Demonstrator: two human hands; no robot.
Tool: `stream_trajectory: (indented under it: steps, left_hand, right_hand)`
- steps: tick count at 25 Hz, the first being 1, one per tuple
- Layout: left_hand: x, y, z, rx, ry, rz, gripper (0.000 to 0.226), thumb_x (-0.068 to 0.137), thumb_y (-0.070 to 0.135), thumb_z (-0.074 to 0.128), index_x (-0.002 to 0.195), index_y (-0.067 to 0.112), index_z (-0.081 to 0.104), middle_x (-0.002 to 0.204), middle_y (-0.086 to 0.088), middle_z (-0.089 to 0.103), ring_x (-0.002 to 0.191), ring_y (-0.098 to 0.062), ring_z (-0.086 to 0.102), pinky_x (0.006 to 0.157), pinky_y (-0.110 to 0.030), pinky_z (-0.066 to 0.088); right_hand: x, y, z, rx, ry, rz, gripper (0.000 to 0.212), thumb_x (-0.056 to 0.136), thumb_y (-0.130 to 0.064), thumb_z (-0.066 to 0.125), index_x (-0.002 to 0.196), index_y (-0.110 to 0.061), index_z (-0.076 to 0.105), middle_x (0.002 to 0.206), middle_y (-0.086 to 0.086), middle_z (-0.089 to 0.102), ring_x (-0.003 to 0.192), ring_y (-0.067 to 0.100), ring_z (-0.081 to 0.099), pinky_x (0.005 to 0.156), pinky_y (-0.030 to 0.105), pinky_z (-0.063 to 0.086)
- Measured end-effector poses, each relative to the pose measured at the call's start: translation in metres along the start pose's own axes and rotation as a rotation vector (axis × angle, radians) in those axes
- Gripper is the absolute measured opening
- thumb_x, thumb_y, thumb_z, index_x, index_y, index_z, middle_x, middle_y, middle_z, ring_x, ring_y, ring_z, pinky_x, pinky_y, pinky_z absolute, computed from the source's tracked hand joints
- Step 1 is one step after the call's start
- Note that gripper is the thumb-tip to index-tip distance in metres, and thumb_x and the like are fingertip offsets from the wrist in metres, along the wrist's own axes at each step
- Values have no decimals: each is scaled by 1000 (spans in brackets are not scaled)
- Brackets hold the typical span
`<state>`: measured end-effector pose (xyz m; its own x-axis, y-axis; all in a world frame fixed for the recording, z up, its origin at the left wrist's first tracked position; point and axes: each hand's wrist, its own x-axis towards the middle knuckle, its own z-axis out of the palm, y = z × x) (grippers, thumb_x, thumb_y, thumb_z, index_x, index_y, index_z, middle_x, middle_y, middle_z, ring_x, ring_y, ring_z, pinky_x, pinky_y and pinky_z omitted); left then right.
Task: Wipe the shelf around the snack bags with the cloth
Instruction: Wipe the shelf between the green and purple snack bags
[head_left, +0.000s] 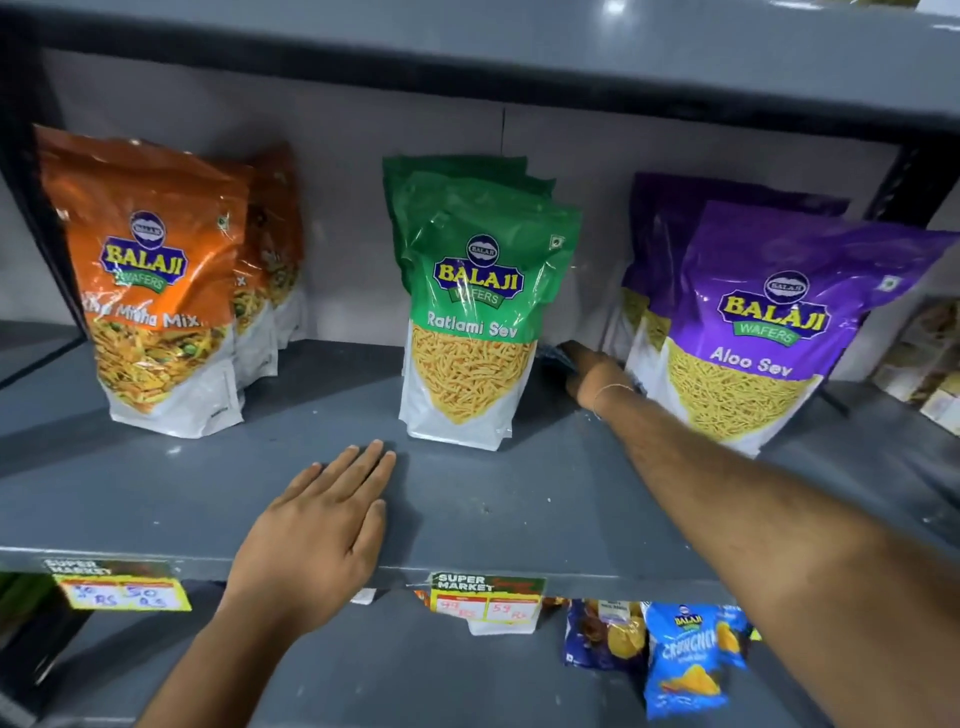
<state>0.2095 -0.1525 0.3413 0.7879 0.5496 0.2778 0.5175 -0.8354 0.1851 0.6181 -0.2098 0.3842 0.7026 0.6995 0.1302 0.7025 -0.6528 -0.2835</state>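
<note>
Three groups of snack bags stand on the grey shelf (519, 509): orange bags (150, 291) at the left, green bags (478, 312) in the middle, purple bags (753, 332) at the right. My right hand (592, 371) reaches deep into the gap between the green and purple bags and presses a dark blue cloth (556, 358) on the shelf; most of the cloth is hidden. My left hand (317, 535) lies flat on the shelf's front edge, fingers together, holding nothing.
An upper shelf (519, 62) overhangs closely. Price labels (485, 597) hang on the front lip. On the lower shelf stand blue chip bags (685, 660). More packets (924, 358) sit at the far right.
</note>
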Motion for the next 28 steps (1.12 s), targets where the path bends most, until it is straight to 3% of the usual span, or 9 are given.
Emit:
stream_trajectory:
  steps: [5,11,15,16,18,21,23,26,28]
  left_hand:
    - [0,1,3,20,2,-12,63,101,46,13,160,32,31,167,17,26,155,-5,22,128,-34,19]
    - [-1,-1,4,4,10,-9,64,100,49,10,161,34,27,167,19,23,155,-2,18,128,-33,18]
    - [1,0,4,-9,2,-17,67,99,50,7,160,34,28,166,20,22,155,-1,17,128,-33,17]
    - [1,-2,2,-24,-1,-18,68,98,51,6,160,35,28,166,21,22,155,0,16,128,-33,17]
    - [1,-2,2,-50,-9,-14,69,97,54,3,160,36,27,166,23,20,154,2,14,129,-33,16]
    - [1,-2,1,-58,-4,-22,69,97,53,3,160,37,27,166,23,20,154,2,14,129,-32,15]
    - [0,0,1,-37,-10,-31,68,98,51,5,160,36,28,167,22,21,155,1,16,129,-31,15]
    - [-1,1,0,-15,-22,-32,67,98,49,7,160,35,26,167,21,20,155,0,15,129,-31,13]
    - [0,2,-1,-15,-12,-24,67,98,47,9,161,33,27,167,19,21,155,-2,16,129,-31,13]
  right_hand:
    - [25,1,7,-28,-93,-10,43,100,-29,46,143,-25,47,146,8,55,129,34,56,110,43,43]
    - [-55,-9,8,187,-98,-134,41,95,-29,50,136,-33,51,128,9,66,109,30,65,88,29,48]
    - [-80,-10,-12,366,-115,-92,8,99,-18,51,96,-22,57,87,4,59,74,19,55,63,26,38]
    - [-75,-13,-19,411,-52,-65,11,98,-15,50,94,-22,58,85,5,59,76,22,55,63,29,40]
    - [-56,-12,-28,399,37,-31,29,95,-10,44,114,-24,60,95,8,65,86,27,61,70,31,48]
    - [-36,-8,-17,215,-63,-25,51,92,-14,46,137,-38,47,121,15,66,103,34,66,85,35,54]
    - [-31,-5,-5,150,-107,-55,50,96,-23,49,143,-38,44,136,12,62,115,33,64,97,36,52]
    - [-46,-6,-4,110,-150,-55,32,100,-33,49,125,-18,60,122,15,67,103,32,64,89,36,50]
    - [-67,-2,-7,114,-178,-133,26,101,-34,48,116,-18,60,117,14,66,102,31,63,86,35,48]
